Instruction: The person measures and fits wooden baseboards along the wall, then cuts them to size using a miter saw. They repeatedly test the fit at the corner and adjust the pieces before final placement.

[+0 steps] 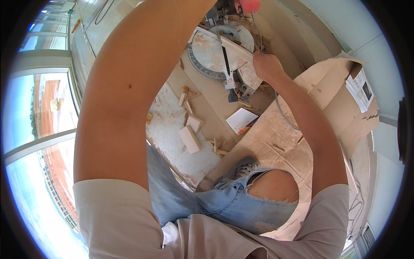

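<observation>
A mitre saw with a round table, a curved scale and a dark blade slot rests low on the floor in front of me, dusted with sawdust. Its red upper part is cut off by the top edge. My left arm reaches up across the view toward the saw, and the hand itself lies beyond the frame. At the right end of the saw's fence is my right hand, its fingers curled closed. What they grip, if anything, is hidden by the back of the hand.
Wood offcuts lie scattered before the saw, near a white booklet. Dusty cardboard covers the floor on the right, with an opened carton there. A grey cable trails from the saw. Windows line the left.
</observation>
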Available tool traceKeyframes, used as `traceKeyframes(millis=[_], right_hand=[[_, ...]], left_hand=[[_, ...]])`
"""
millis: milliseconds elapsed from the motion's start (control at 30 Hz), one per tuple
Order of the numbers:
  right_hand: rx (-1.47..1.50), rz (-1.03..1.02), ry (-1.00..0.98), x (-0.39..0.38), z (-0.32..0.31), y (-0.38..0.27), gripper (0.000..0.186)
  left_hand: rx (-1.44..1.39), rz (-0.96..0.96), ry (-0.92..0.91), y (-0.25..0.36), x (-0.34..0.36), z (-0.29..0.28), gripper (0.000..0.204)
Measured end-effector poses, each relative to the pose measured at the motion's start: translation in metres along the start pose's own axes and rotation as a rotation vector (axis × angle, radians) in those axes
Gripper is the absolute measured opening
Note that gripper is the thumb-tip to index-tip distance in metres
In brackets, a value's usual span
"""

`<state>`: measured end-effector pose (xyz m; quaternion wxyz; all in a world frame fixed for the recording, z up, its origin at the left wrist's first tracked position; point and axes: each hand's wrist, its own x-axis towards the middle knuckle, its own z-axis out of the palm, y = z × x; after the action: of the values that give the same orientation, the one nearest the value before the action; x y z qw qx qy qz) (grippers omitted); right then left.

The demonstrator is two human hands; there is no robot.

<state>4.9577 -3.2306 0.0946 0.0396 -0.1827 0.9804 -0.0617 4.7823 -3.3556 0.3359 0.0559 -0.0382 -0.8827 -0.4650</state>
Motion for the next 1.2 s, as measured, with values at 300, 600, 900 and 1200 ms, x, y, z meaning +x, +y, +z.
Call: traceKeyframes(millis=[300,600,900,1200], right_hand=[[-0.028,0.010,-0.041,0.001,0.001,0.000,0.014],[-0.031,-0.032,0.013,0.001,0.011,0.004,0.023],[-0.001,-0.046,0.056,0.003,0.001,-0.002,0.016],[0.109,0.027,0.016,-0.008,0.004,-0.001,0.021]], left_hand=[[1.258,0.567,-0.094,0.009,-0.039,-0.011,0.020],[1.047,0.510,0.047,-0.011,-0.036,-0.001,0.019],[-0.238,0.054,0.183,-0.016,-0.081,-0.005,0.015],[-0.399,-0.022,-0.012,-0.006,-0.149,0.023,0.040]])
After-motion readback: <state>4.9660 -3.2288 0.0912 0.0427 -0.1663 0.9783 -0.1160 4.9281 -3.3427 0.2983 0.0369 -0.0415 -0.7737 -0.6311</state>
